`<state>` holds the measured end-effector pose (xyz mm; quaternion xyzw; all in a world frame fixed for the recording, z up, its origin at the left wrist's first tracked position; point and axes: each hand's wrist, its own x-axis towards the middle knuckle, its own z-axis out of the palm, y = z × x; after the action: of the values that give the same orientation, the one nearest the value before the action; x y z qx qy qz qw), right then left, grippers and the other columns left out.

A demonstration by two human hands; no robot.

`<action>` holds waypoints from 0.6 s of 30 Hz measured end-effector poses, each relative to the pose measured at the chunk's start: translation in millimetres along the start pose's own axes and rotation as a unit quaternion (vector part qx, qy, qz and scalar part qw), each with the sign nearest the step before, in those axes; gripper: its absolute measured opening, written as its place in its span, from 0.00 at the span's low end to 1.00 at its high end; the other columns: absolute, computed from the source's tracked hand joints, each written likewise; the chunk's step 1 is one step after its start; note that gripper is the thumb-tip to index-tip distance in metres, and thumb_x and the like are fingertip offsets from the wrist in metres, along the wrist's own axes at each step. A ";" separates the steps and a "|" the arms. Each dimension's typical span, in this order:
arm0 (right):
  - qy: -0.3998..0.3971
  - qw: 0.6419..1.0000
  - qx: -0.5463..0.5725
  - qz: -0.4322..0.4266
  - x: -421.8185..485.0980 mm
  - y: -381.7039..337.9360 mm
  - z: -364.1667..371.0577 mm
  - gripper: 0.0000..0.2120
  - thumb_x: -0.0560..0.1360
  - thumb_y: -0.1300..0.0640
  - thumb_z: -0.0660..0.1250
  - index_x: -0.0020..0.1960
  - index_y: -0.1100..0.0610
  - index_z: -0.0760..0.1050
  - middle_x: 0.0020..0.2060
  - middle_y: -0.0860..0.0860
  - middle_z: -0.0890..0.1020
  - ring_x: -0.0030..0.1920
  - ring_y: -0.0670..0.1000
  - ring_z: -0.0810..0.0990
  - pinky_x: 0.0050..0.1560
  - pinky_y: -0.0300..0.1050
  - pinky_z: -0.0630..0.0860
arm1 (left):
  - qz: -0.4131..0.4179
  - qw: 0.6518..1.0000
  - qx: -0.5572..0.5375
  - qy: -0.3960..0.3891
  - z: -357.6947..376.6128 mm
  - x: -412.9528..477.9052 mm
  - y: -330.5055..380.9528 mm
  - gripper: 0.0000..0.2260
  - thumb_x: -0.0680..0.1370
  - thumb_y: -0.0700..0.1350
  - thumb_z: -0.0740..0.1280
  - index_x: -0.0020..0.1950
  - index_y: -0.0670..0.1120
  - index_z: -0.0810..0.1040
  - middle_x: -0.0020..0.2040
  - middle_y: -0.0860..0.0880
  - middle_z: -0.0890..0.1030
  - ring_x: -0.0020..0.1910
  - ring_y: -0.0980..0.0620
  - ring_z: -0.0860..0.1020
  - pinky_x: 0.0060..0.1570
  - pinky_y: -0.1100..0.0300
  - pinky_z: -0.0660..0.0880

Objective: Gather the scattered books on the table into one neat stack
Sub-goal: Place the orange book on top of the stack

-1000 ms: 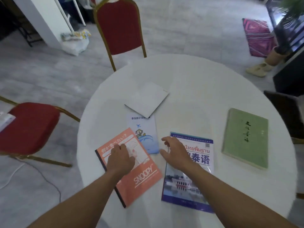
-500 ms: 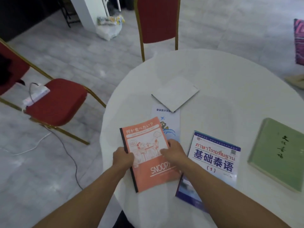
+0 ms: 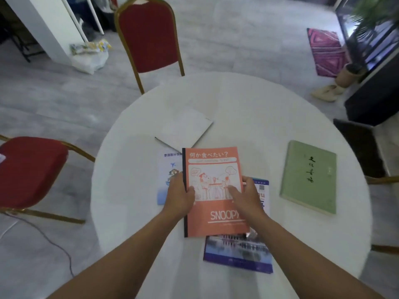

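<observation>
An orange Snoopy notebook (image 3: 212,167) is held by both hands over the round white table (image 3: 248,104). My left hand (image 3: 180,194) grips its black spine edge; my right hand (image 3: 246,194) grips its right edge, thumb on the cover. It partly covers a blue Thai textbook (image 3: 237,252) below and a light blue booklet (image 3: 168,175) at its left. A white booklet (image 3: 183,127) lies just beyond, tilted. A green book (image 3: 309,176) lies apart at the right.
A red chair (image 3: 149,35) stands at the table's far side, another red chair (image 3: 32,169) at the left. A dark chair (image 3: 360,147) sits at the right edge. A cable runs on the floor at the lower left.
Both hands took hold of the orange notebook, lifted it and carried it rightward; it now overlaps the blue textbook and is squared up.
</observation>
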<state>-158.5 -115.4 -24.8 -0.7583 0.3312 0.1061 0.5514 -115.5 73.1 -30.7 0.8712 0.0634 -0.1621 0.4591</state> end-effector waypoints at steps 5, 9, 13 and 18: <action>0.094 0.994 -0.041 0.048 -13.3 50.9 -46.3 0.11 0.79 0.50 0.65 0.58 0.53 0.69 0.51 0.50 0.81 0.42 0.47 0.82 0.34 0.41 0.76 | 0.013 0.990 0.075 -0.121 74.7 3.0 -39.8 0.14 0.74 0.45 0.62 0.60 0.51 0.74 0.56 0.46 0.78 0.53 0.51 0.81 0.54 0.46 0.82; 0.136 0.986 -0.087 0.052 -26.2 83.4 -59.9 0.14 0.78 0.52 0.67 0.60 0.56 0.70 0.53 0.52 0.81 0.45 0.51 0.81 0.38 0.43 0.74 | 0.024 0.977 0.132 -0.165 85.3 -29.6 -7.5 0.14 0.76 0.37 0.63 0.62 0.45 0.70 0.57 0.44 0.72 0.55 0.47 0.77 0.57 0.52 0.78; 0.134 0.982 -0.131 0.032 -27.8 95.5 -60.2 0.19 0.78 0.52 0.66 0.67 0.54 0.70 0.56 0.54 0.76 0.48 0.52 0.77 0.49 0.44 0.73 | 0.036 0.961 0.231 -0.150 94.9 -37.0 -5.6 0.20 0.78 0.40 0.63 0.70 0.42 0.64 0.61 0.41 0.70 0.61 0.43 0.70 0.60 0.51 0.74; 0.113 0.975 -0.189 0.028 -21.8 92.2 -60.8 0.16 0.77 0.49 0.68 0.63 0.52 0.75 0.52 0.50 0.69 0.45 0.49 0.76 0.48 0.41 0.72 | 0.024 0.964 0.225 -0.139 90.6 -34.7 -12.6 0.25 0.81 0.40 0.61 0.76 0.40 0.56 0.65 0.42 0.62 0.63 0.46 0.70 0.63 0.53 0.76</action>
<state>-244.5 -178.0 -61.5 -0.8461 0.3869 0.0956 0.3539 -171.7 7.3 -76.4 0.9223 -0.0602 -0.2803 0.2593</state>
